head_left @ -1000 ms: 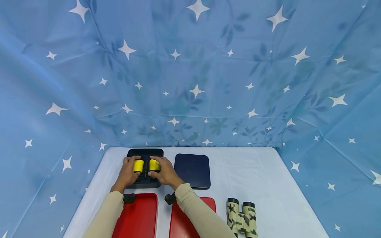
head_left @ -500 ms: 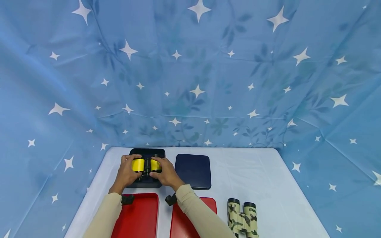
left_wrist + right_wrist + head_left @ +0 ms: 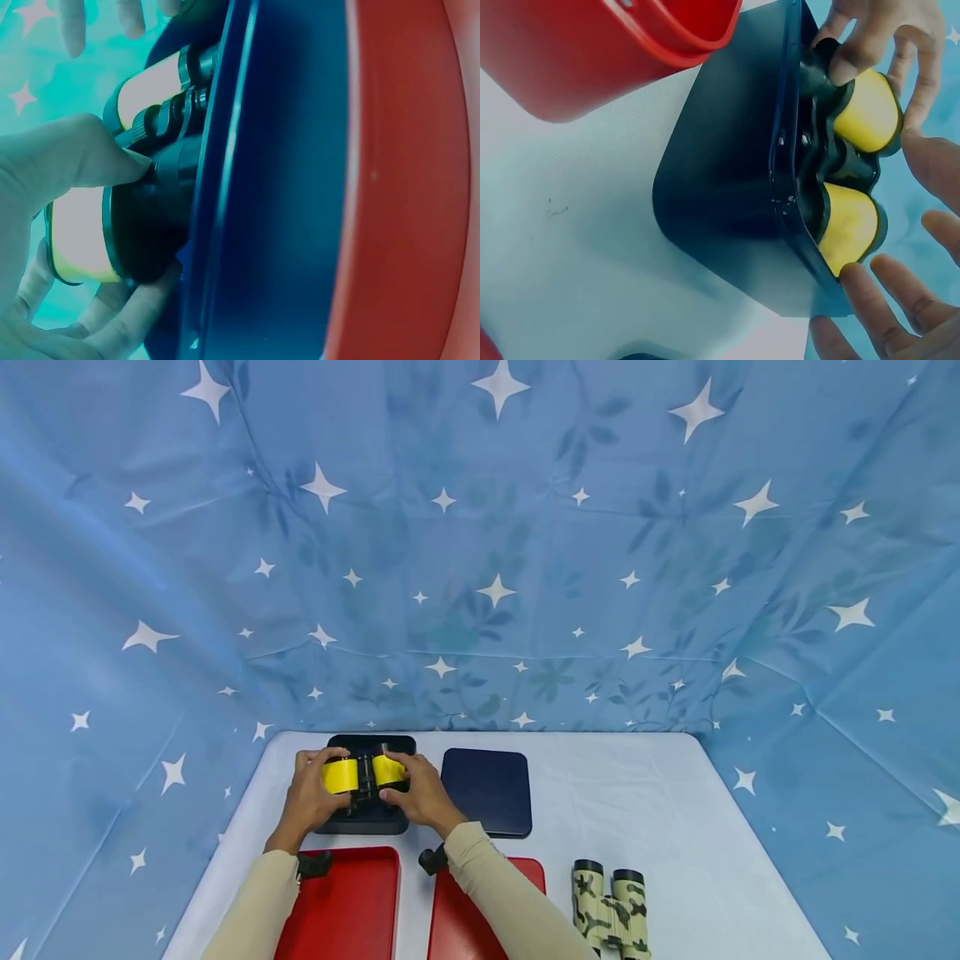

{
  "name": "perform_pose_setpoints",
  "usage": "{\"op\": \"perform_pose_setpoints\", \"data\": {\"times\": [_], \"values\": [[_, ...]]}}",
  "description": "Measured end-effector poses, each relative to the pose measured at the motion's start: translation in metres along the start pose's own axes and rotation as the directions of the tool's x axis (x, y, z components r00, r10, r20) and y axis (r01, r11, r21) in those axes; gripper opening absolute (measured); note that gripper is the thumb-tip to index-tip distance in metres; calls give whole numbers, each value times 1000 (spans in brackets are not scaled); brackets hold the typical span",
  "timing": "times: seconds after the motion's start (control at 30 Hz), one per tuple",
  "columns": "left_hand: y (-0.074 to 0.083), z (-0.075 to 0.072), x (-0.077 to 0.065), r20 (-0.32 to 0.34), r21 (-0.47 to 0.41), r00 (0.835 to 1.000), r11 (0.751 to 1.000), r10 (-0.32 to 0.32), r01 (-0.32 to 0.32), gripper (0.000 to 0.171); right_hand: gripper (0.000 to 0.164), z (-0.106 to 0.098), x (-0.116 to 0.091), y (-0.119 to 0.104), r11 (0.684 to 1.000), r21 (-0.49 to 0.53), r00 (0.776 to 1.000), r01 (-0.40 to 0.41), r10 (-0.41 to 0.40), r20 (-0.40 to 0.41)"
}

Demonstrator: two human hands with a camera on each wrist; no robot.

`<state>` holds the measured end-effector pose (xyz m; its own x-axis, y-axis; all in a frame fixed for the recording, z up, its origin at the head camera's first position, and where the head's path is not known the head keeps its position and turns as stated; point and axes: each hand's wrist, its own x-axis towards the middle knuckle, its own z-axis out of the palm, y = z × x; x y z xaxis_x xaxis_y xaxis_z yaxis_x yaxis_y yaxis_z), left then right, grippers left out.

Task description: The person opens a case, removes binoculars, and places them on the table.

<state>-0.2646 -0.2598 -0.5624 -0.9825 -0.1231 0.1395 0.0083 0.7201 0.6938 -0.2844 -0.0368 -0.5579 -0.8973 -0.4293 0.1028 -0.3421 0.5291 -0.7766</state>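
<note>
Black binoculars with yellow barrels (image 3: pixel 341 776) sit partly inside a dark rectangular box (image 3: pixel 375 827) at the far left of the table. My left hand (image 3: pixel 306 793) grips the left barrel; in the left wrist view its thumb (image 3: pixel 82 154) lies over the black body and its fingers wrap underneath. Around the right barrel (image 3: pixel 847 225) my right hand (image 3: pixel 424 793) has its fingers loosely spread. One right fingertip (image 3: pixel 849 271) is right at that barrel's edge in the right wrist view. The lower part of the binoculars is hidden behind the box wall.
Right of the box lies a flat dark blue lid (image 3: pixel 486 792). Nearer stand a red tray (image 3: pixel 352 902) and a second flat red piece (image 3: pixel 461 927), partly under my right sleeve. Camouflage-patterned binoculars (image 3: pixel 611 914) lie at the front right. A blue starry curtain (image 3: pixel 487 568) surrounds the table.
My left hand has shifted slightly left with the left barrel, and the two barrels now tilt differently. My right hand has stayed nearly in place. The box and other things have not moved.
</note>
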Motion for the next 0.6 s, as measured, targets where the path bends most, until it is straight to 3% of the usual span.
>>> {"op": "perform_pose_setpoints", "data": {"times": [0.13,0.33,0.6], "values": [[2,0,3,-3,-19,1000,1000,3,-3,76,65,-1,1,-1,1000,0,1000,5,-5,0],[-1,6,3,51,-7,997,998,-57,58,80,64,2,-2,0,1000,5,1000,-13,13,17],[0,2,0,8,-36,999,998,-43,44,78,65,-2,0,1,1000,10,1000,-19,19,-1]]}}
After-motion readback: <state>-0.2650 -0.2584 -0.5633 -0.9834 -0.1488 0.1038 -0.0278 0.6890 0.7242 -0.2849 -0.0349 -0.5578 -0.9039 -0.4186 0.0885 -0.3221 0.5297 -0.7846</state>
